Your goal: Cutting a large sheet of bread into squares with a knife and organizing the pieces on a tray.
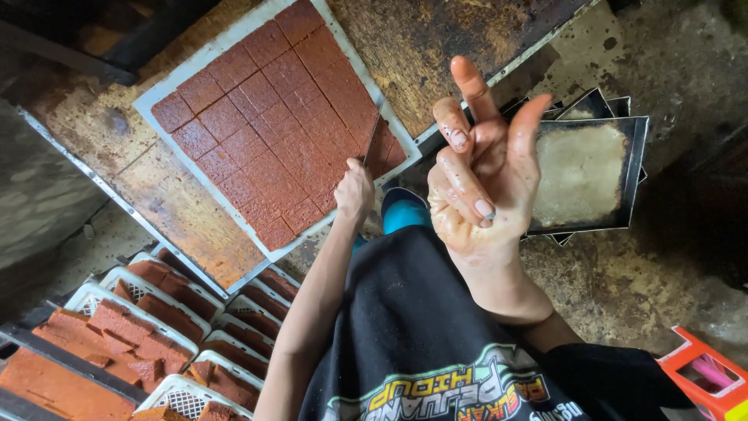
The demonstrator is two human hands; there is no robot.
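Nearest the camera, the person's right hand (pixel 485 183) is raised palm-up at about 2 o'clock from the black shirt (pixel 413 335). Its grip is loose and holds nothing: the index finger and thumb stick up, the other fingers curl in, and the skin looks greasy.

Further out, at about 11 o'clock from that hand, the left hand (pixel 354 191) reaches down with its grip closed around the handle of a knife (pixel 371 144). The blade stands at the near right edge of the slab of reddish-brown cake (pixel 273 117), which is already scored into squares and lies on a white sheet (pixel 167 148) on the stained worktop (pixel 179 210). The slab stretches away from the left hand toward 11 o'clock, touching the blade.

At 3 o'clock from the right hand, well apart, a stack of dark square trays (pixel 588 175) sits on the floor, the top one holding a pale residue.

At 8 o'clock, white plastic baskets (pixel 175 312) hold cut cake pieces. An orange box (pixel 713 382) shows at 4 o'clock.
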